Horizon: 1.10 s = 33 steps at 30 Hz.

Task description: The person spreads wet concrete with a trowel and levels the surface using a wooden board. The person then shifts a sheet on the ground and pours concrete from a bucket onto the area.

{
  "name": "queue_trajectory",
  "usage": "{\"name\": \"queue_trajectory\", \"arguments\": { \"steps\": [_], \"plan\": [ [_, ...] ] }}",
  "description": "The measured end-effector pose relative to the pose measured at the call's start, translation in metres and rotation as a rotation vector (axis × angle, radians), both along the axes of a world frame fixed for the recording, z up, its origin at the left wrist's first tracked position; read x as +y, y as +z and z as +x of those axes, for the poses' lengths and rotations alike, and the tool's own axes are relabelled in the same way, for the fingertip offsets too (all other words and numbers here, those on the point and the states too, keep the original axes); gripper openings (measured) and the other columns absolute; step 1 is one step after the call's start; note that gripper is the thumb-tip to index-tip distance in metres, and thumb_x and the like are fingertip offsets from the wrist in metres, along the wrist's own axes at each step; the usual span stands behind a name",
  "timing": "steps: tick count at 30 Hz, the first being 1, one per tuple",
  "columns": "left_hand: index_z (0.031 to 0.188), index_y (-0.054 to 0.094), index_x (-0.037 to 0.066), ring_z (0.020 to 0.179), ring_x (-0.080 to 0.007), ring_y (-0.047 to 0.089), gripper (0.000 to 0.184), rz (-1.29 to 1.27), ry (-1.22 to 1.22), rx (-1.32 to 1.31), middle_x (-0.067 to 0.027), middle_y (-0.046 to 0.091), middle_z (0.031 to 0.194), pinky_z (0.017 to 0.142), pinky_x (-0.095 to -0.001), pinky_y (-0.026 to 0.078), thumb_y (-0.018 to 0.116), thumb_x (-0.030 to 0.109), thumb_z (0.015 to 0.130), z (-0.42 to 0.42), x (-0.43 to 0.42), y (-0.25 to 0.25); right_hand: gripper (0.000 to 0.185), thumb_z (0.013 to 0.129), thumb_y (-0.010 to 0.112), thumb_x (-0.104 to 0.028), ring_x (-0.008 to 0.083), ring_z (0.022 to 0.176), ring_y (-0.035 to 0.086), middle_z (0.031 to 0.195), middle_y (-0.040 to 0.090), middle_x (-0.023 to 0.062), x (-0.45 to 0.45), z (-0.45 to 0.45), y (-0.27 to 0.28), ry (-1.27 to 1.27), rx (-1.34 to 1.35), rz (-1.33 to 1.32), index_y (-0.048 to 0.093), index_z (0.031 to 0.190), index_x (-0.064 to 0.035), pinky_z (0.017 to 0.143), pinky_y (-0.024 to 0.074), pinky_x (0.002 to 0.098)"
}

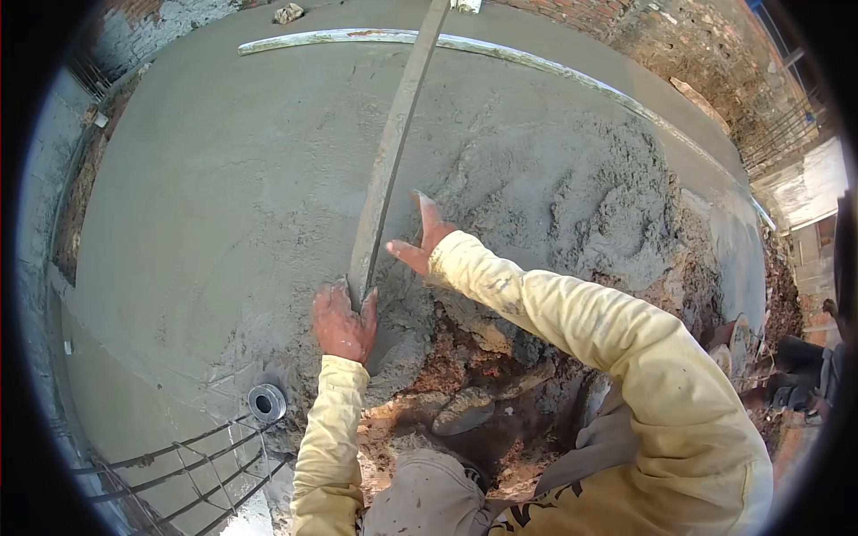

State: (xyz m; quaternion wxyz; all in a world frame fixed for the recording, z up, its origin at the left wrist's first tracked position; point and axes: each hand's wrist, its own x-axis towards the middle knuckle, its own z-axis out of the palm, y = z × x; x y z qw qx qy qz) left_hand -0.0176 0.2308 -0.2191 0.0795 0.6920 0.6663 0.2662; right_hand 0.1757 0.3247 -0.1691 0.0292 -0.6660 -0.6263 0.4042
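A long straight screed board (393, 143), coated in grey cement, lies over the wet concrete (232, 152) and runs away from me toward the far wall. My left hand (346, 323) is wrapped round its near end, the thumb on the right side. Just right of the board, my right hand (427, 238) is open with thumb and fingers spread, apart from the board and holding nothing. Beneath and beyond the right hand the concrete is rough and lumpy; left of the board it looks smoother.
A pale straight strip (536, 64) crosses the far concrete. At lower left stand a rebar cage (192, 473) and a round pipe end (266, 404). Bare reddish soil (500, 380) lies around my feet. Another person's dark clothing (809, 375) shows at the right edge.
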Motion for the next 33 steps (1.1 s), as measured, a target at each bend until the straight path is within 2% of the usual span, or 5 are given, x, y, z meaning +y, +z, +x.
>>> {"name": "queue_trajectory", "arguments": {
  "steps": [7,14,18,22,33],
  "plan": [
    [0.105,0.06,-0.007,0.094,-0.0431,0.055,0.044,-0.076,-0.078,0.053,-0.0262,0.057,0.104,0.083,-0.048,0.046,0.07,0.028,0.079,0.018,-0.033,-0.022,0.115,0.078,0.063,-0.056,0.0449,0.107,0.059,0.118,0.056,0.0361,-0.022,-0.038,-0.017,-0.352,-0.043,-0.035,-0.01,0.149,-0.003,0.095,0.047,0.0454],
    [0.123,0.055,-0.001,0.108,-0.0411,0.05,0.061,-0.279,-0.364,0.112,-0.0214,0.055,0.113,0.096,-0.0492,0.037,0.069,0.04,0.079,0.047,-0.078,-0.057,0.102,0.08,0.062,-0.042,0.0412,0.106,0.061,0.114,0.059,0.0338,-0.08,0.012,-0.049,-0.664,-0.231,-0.226,0.003,0.145,0.0088,0.094,0.0469,0.0439],
    [0.134,0.05,0.01,0.11,-0.0404,0.047,0.068,-0.392,-0.3,0.121,-0.0203,0.051,0.116,0.096,-0.0509,0.036,0.072,0.037,0.076,-0.004,-0.12,-0.025,0.104,0.081,0.062,-0.043,0.0411,0.106,0.061,0.115,0.059,0.0326,-0.077,0.016,-0.077,-0.596,-0.248,-0.242,-0.001,0.145,0.0087,0.094,0.0472,0.0432],
    [0.139,0.047,0.017,0.107,-0.04,0.047,0.072,-0.419,-0.135,0.193,-0.0209,0.049,0.113,0.094,-0.0509,0.037,0.074,0.031,0.074,-0.071,-0.177,-0.049,0.117,0.081,0.064,-0.041,0.0418,0.108,0.059,0.117,0.058,0.032,-0.047,-0.017,-0.112,-0.506,-0.206,-0.259,-0.025,0.141,0.0044,0.096,0.0462,0.0445],
    [0.136,0.051,0.019,0.096,-0.0398,0.048,0.061,-0.371,0.133,0.114,-0.0208,0.049,0.105,0.084,-0.0474,0.04,0.071,0.02,0.079,-0.075,-0.149,-0.071,0.118,0.08,0.065,-0.038,0.0404,0.105,0.061,0.116,0.059,0.0327,0.026,-0.072,-0.127,-0.347,-0.124,-0.14,-0.028,0.141,0.0024,0.097,0.0455,0.0427]
  ]
}}
